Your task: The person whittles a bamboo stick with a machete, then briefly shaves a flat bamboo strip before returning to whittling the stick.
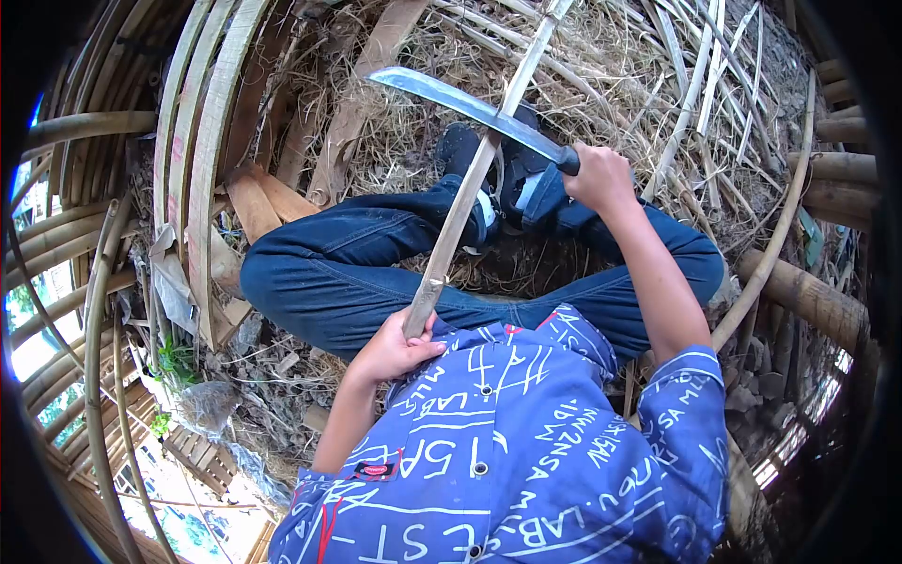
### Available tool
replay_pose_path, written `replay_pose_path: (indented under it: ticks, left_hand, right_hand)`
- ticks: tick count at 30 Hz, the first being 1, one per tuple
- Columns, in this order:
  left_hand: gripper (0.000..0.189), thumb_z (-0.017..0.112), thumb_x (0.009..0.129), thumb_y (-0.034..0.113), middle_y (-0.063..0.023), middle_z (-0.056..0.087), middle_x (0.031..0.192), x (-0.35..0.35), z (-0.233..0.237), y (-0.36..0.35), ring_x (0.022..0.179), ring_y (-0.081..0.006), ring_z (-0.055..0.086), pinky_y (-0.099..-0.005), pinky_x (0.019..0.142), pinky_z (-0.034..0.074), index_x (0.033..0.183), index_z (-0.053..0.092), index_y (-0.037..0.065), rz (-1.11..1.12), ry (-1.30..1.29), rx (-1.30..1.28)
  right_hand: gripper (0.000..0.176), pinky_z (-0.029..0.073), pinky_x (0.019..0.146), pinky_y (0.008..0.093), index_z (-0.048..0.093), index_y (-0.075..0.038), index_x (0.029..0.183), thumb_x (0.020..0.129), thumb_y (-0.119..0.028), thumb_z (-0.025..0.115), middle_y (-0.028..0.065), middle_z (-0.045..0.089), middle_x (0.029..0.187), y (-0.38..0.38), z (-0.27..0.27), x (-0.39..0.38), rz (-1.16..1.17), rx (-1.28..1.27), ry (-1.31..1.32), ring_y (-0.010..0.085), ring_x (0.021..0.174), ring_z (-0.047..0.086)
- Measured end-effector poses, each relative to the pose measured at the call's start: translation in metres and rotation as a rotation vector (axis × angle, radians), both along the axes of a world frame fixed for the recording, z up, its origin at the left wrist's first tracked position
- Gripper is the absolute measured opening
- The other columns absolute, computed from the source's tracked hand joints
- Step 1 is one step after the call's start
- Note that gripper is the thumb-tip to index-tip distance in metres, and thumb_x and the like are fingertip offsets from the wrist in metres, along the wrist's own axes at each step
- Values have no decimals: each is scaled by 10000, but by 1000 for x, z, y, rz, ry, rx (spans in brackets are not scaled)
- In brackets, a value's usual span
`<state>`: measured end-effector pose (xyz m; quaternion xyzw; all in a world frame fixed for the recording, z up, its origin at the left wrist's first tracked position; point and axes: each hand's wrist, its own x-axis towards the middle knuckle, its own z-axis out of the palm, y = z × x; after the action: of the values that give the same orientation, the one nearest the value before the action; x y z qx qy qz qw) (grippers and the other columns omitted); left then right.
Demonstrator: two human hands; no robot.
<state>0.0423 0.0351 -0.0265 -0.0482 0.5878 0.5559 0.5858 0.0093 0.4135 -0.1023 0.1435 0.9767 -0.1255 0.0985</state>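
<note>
My right hand [599, 177] is wrapped round the dark handle of a machete [460, 101]. Its long blade reaches to the upper left and crosses over a bamboo strip [462, 207]. Near my belly, my left hand [396, 346] grips the lower end of that strip, thumb lying along its side. From there the strip slants up between my crossed legs and past my dark shoes to the top of the view. A small raised splinter shows on it just above my left hand.
Curly shavings [395, 141] cover the ground ahead of my feet. Long split bamboo slats [209, 179] stand at the left, with wooden boards [362, 103] beside them. More bamboo strips [709, 75] lie at the upper right. A thick bamboo pole [808, 301] lies by my right knee, and bamboo walls curve round both sides.
</note>
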Motion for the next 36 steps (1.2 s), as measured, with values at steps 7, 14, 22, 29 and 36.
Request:
replay_pose_path:
  ticks: [7,14,22,29,36]
  left_hand:
    - [296,736,824,33,102,395,688,0,6,-5,597,20,352,-148,511,297,962,478,78,40,-150,23]
    - [278,711,844,11,104,376,673,-3,9,-11,559,17,352,-153,471,290,953,470,98,57,-221,80]
    - [292,685,866,-3,98,370,647,-8,3,3,506,17,351,-173,405,280,910,420,112,68,-226,31]
    - [295,712,830,3,94,388,690,6,-1,-8,581,16,355,-156,515,304,933,449,88,-27,14,-11]
    - [308,730,804,22,95,391,703,2,4,-4,611,23,333,-153,552,300,962,471,75,-42,13,1]
  right_hand:
    - [207,533,725,465,643,-93,810,681,-250,678,151,689,791,47,-11,24,26,82,7,346,789,681]
    - [213,527,720,476,646,-94,805,679,-261,683,163,684,774,57,-15,26,56,103,-14,357,774,679]
    - [221,539,649,446,637,-93,785,661,-259,715,155,676,718,2,3,31,152,-31,62,337,696,682]
    - [254,547,724,434,659,-104,822,662,-286,735,131,699,806,-7,12,16,118,79,-121,298,785,698]
    - [243,532,750,461,677,-116,858,672,-269,705,157,693,832,51,-16,-5,11,154,-51,341,841,681]
